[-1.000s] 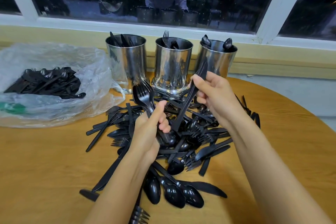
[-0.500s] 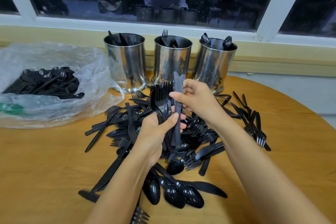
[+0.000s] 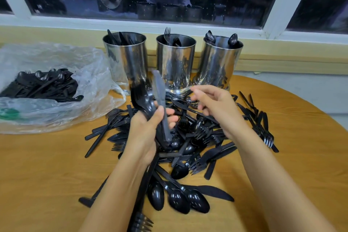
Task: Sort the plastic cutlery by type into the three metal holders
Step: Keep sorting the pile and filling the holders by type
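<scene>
My left hand (image 3: pixel 145 133) grips a bundle of black plastic forks and a knife (image 3: pixel 148 100), held upright over the pile of black cutlery (image 3: pixel 188 147). My right hand (image 3: pixel 216 107) hovers above the pile with fingers loosely spread and holds nothing. Three metal holders stand in a row at the back: the left holder (image 3: pixel 125 62) has knives, the middle holder (image 3: pixel 176 64) has forks, the right holder (image 3: pixel 218 64) has spoons.
A clear plastic bag (image 3: pixel 56 88) with more black cutlery lies at the left. The round wooden table (image 3: pixel 47 175) curves away at the right. A window sill (image 3: pixel 282 58) runs behind the holders. A few forks (image 3: pixel 261 126) lie off to the right of the pile.
My right hand passed the knife into the bundle in my left hand, let go and drew back to the right. My left hand tilted the bundle toward the left.
</scene>
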The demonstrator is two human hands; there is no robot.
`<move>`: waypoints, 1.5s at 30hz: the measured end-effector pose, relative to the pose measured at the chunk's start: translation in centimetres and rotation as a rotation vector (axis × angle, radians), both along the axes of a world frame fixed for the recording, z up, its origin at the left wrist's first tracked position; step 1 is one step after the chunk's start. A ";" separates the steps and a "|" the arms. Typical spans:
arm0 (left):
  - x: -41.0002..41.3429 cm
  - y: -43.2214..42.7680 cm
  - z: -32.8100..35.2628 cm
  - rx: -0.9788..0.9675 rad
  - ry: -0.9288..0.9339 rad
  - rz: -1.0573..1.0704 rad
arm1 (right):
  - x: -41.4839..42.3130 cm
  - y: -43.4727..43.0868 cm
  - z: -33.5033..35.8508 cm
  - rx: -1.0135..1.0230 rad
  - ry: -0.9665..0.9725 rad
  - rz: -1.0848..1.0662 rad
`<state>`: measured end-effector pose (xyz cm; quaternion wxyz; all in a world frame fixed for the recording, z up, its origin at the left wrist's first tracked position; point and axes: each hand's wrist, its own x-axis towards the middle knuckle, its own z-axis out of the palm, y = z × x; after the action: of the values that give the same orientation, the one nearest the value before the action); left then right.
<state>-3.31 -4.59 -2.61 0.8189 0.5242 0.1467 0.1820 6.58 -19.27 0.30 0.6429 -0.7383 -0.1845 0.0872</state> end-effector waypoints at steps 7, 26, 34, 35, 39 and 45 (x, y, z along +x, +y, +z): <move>0.2 0.8 -0.5 -0.003 0.025 0.143 | -1.5 -2.8 -4.8 -0.432 -0.261 -0.148; 0.5 1.1 -1.2 -0.141 0.092 0.121 | -1.4 -2.7 -5.5 -0.649 -0.729 0.082; 0.5 0.8 -1.5 -0.133 0.107 0.089 | -2.6 -1.8 -3.8 0.094 -0.450 -0.257; 0.5 0.7 -1.4 -0.132 0.108 0.084 | -2.7 -1.7 -3.5 0.211 -0.355 -0.270; 0.5 0.6 -1.3 -0.122 0.112 0.075 | -2.8 -1.8 -2.9 0.494 -0.095 -0.281; 0.4 0.4 -1.2 -0.118 0.144 0.038 | -3.2 -1.6 -3.1 0.560 0.049 -0.255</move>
<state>-2.87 -4.19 -3.79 0.8320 0.4839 0.2256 0.1506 3.34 -20.82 -2.84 0.8313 -0.5473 -0.0919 -0.0306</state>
